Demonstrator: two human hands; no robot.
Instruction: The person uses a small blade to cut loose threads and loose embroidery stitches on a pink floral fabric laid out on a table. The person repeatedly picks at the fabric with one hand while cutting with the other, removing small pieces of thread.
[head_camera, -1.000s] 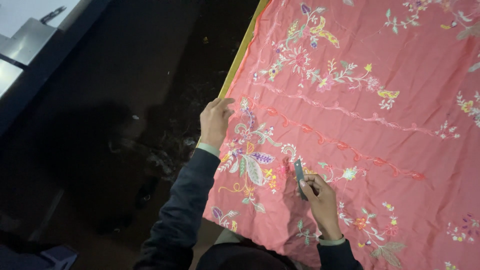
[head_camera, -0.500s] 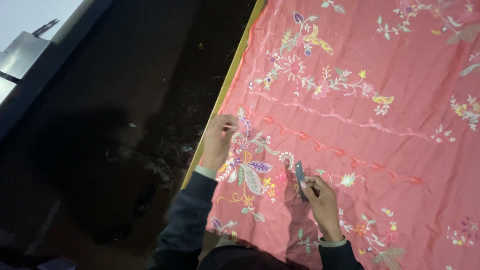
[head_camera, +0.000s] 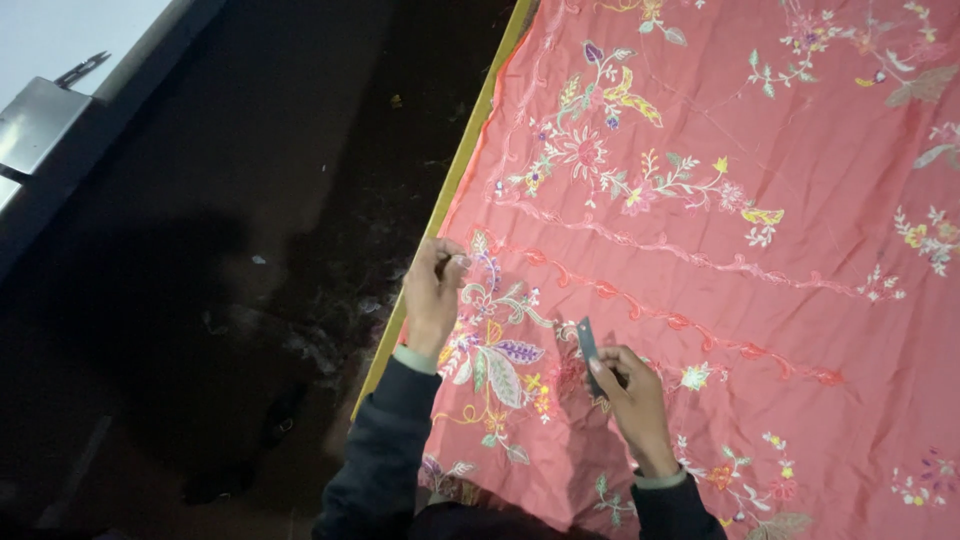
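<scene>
Pink embroidered cloth (head_camera: 760, 300): left hand (head_camera: 432, 295) pinching, right hand (head_camera: 630, 405) gripping blade (head_camera: 588, 352).

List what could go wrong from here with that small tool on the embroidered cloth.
1. The right hand holds a small dark blade-like tool right over the embroidered pink fabric; a slip might nick the cloth or cut good stitches.
2. The left hand pinches the fabric at its edge by the yellow table rim; pulling hard could pucker the embroidery.
3. The dim light may hide loose threads.
</scene>
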